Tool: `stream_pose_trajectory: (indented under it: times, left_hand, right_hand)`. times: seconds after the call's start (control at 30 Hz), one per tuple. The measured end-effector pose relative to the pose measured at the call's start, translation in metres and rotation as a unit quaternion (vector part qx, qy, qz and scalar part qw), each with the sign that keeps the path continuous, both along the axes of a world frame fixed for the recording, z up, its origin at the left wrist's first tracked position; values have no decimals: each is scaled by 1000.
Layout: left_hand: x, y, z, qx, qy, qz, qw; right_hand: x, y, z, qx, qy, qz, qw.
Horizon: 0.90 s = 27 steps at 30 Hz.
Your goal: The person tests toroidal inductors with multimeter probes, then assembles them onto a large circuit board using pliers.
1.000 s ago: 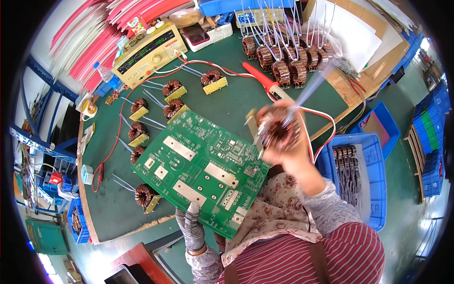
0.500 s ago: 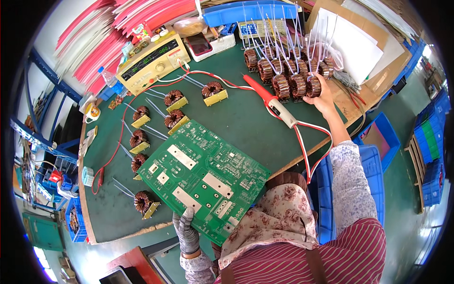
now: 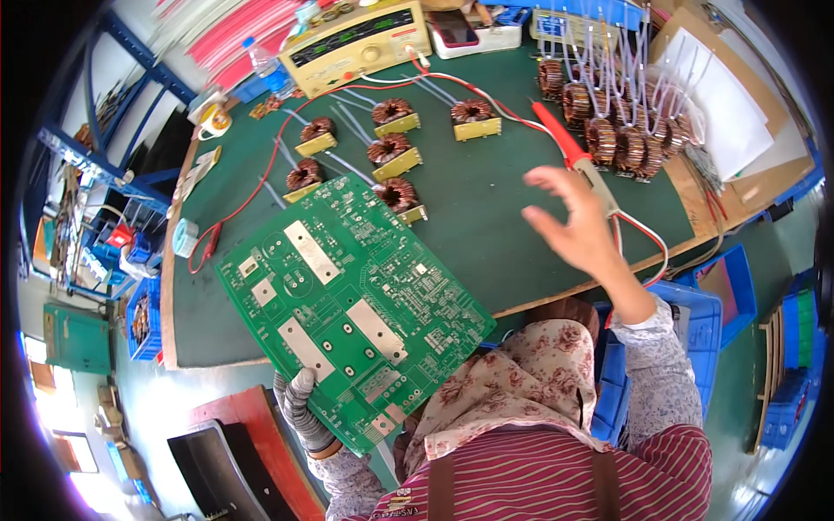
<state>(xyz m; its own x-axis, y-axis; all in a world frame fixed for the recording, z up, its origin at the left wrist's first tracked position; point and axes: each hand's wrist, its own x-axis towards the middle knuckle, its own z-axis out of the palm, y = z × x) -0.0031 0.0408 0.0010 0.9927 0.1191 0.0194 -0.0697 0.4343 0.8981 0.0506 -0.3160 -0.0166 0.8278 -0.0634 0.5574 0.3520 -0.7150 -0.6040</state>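
Note:
My left hand (image 3: 304, 414), in a grey striped glove, grips the lower left edge of a large green circuit board (image 3: 343, 300), its thumb on the top face. The board is held tilted over the table's near edge and hides part of the tabletop. Over the table to its right, my bare right hand (image 3: 578, 227) is open, thumb and fingers apart, with nothing in it. Close by lies a red and white test probe (image 3: 563, 139). Several copper-wound toroid coils on yellow bases (image 3: 395, 154) stand beyond the board.
A cluster of copper coils with upright leads (image 3: 627, 146) stands at the far right. A beige power supply (image 3: 356, 50) is at the back, wired to red and white cables. A cup (image 3: 214, 122) stands at the left. Blue bins (image 3: 725, 291) are at the right.
My right hand has come away from the coil cluster, toward the board, and opened. My left hand still holds the board. The whole view has shifted, so the table sits higher.

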Motion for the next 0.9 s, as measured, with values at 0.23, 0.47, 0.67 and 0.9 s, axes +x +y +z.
stream_pose_trajectory:
  times: [0.23,0.47,0.67,0.9]
  left_hand:
    - [-28,28,-8,-7,-9,30,999]
    - [-35,38,-19,18,-3,55,998]
    - [-27,37,-26,-20,23,12,999]
    - [-17,14,-30,-10,40,-22,999]
  right_hand:
    - [70,101,-15,-57,-49,203,976]
    - [74,111,-18,-170,-22,166,971]
    - [49,95,-3,-117,48,114,985]
    - [63,75,-27,-38,223,193,955]
